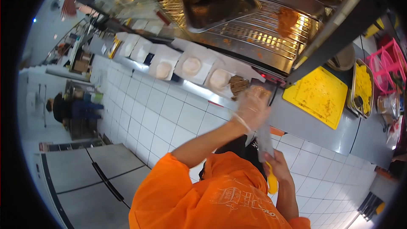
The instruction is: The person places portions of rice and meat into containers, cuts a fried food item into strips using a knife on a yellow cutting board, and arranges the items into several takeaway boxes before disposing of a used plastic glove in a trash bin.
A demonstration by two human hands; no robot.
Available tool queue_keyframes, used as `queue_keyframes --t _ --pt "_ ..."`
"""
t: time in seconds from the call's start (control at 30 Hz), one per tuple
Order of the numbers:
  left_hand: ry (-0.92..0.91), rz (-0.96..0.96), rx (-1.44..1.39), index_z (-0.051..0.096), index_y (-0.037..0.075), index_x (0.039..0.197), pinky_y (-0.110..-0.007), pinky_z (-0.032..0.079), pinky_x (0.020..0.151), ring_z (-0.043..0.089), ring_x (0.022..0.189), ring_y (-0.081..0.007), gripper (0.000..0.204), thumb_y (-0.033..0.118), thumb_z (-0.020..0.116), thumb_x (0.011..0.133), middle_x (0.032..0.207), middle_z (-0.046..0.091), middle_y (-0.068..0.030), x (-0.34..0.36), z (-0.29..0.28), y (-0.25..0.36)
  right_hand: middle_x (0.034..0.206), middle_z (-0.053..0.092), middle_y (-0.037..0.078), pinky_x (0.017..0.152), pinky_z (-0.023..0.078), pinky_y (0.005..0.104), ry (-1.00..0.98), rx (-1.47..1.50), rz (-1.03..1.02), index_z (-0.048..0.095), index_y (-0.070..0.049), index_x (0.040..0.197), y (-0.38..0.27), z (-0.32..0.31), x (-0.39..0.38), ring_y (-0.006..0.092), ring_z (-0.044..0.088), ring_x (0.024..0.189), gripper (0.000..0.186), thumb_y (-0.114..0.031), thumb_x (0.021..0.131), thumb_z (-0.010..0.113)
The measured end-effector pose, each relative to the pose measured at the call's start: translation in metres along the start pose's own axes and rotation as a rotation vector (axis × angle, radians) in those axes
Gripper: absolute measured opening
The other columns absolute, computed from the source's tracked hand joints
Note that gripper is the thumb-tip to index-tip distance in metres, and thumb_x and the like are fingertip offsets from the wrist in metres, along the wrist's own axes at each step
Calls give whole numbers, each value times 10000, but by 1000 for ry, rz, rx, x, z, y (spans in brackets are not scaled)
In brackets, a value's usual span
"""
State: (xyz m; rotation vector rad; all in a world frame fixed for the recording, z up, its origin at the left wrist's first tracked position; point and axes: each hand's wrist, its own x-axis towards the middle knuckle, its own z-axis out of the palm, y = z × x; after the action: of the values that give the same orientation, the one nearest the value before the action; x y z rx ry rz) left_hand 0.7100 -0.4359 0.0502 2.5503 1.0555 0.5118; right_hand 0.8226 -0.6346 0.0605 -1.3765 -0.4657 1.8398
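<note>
The right hand (pixel 280 167) is closed around the yellow handle of a wide-bladed knife (pixel 265 142), whose blade points away from the body toward the left hand. The left hand (pixel 252 111), in a clear plastic glove, is bent over a piece of orange-brown food (pixel 259 91) just beyond its fingers; it is blurred, so whether the fingers are clamped on the food or only resting against it cannot be told.

Just to the left of the gloved hand lies a darker brown piece of food (pixel 239 87). Past that, a row of open white boxes runs farther left, the nearest few each holding a pale round mound (pixel 219 79).

To the right of the left hand, on the grey worktop (pixel 296 123), lies a yellow cutting board (pixel 317 95) with orange-brown specks. Farther right are a metal tray (pixel 350 101) of yellow food and a pink basket (pixel 396 55). Beyond the left hand, a wire rack (pixel 271 12) carries a dark tray (pixel 216 12) and, to the tray's right, an orange fried piece (pixel 287 21).
</note>
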Motion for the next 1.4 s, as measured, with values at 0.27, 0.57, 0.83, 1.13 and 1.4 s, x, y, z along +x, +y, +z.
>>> queue_keyframes --t 0.27,0.57,0.83,1.13,1.4 --pt "271 -55 -112 427 24 1243 -465 388 966 448 1128 -403 490 191 642 834 1184 496 -230 -9 -44 -231 613 511 26 431 399 285 -85 -231 -64 561 -14 980 -39 126 152 125 490 460 207 -219 979 537" --pt "408 195 -321 585 8 1083 -464 455 915 580 996 -380 313 119 665 801 1066 610 -183 -11 -97 -230 624 506 20 425 412 265 128 -144 61 576 -18 977 -8 136 89 116 490 441 178 -182 994 511" --pt "463 414 -8 581 42 1090 -441 462 876 587 975 -357 381 194 712 767 1063 602 -166 84 -196 -133 586 530 31 406 389 242 263 39 -130 582 -17 938 -22 177 74 101 479 425 197 -200 989 531" --pt "288 493 314 612 108 843 -389 411 733 590 825 -234 118 208 590 786 814 613 -66 98 -183 -121 568 493 10 400 397 250 231 26 -128 547 -41 921 -16 170 75 107 478 417 170 -190 998 515" --pt "-121 117 248 600 -19 1080 -452 440 891 592 1008 -342 449 359 616 838 1043 627 -189 91 -229 -91 582 499 19 416 400 261 193 17 -162 540 -27 931 -16 134 60 110 474 423 195 -207 1001 513"
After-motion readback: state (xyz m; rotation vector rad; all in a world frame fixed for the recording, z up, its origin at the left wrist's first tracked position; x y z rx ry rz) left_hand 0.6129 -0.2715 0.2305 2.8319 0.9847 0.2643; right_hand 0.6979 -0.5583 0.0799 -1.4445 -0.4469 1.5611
